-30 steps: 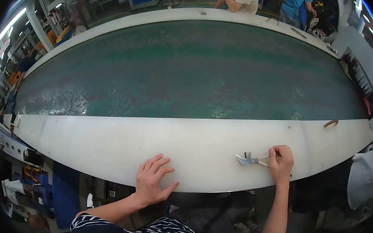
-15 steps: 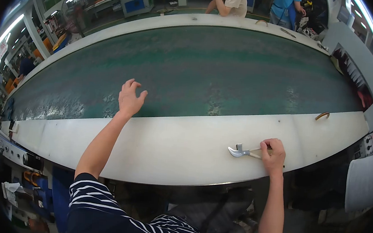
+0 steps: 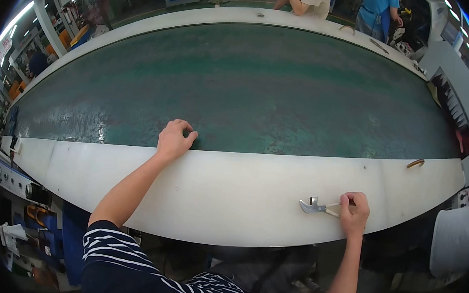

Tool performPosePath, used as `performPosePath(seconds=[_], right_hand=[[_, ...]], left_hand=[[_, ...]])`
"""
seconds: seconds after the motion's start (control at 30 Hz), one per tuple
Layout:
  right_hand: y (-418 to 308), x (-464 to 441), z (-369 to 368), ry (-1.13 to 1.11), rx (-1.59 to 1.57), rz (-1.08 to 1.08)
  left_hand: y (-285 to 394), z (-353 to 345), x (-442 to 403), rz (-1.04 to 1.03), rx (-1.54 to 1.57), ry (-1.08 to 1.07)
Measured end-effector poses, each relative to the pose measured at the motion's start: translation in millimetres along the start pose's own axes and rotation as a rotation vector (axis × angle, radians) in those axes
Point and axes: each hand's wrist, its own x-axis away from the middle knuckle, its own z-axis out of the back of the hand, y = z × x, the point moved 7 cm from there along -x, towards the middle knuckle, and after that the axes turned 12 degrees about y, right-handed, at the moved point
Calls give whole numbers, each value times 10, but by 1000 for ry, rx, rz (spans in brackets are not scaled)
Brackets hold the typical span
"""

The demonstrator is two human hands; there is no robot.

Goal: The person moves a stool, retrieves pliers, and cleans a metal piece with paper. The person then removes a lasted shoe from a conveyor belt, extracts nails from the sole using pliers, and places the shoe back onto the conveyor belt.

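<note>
My right hand is closed around the handles of lasting pincers, with curved metal jaws and a small hammer-like stub. The pincers point left over the white ledge, their handle ends hidden in my fingers. My left hand hovers at the near edge of the dark green conveyor belt. Its fingers are bent, a gap shows between them and the thumb, and nothing is visible in it.
The white near ledge runs along the belt, with a brown ring-like piece lying at right. A grey machine housing stands at the belt's right end. Beyond the far ledge are a person in a beige shirt and another in blue.
My left hand has drawn back towards the near ledge and its fingers have curled more. My right hand still holds the pincers. The view has shifted slightly.
</note>
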Motion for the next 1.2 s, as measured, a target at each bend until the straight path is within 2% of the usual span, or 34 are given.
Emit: performPosePath(seconds=[0.47,0.77,0.97,1.13,1.2], right_hand=[[78,-17,6,19,-16,-109],[88,8,12,30,-7,-100],[107,10,2,39,-7,-63],[25,-16,33,55,-53,-104],[43,-14,66,61,-29,-53]], left_hand=[[96,13,-15,-25,43,12],[47,1,-14,-66,69,44],[104,92,12,29,74,31],[145,125,16,-46,105,116],[137,89,2,-89,185,141]])
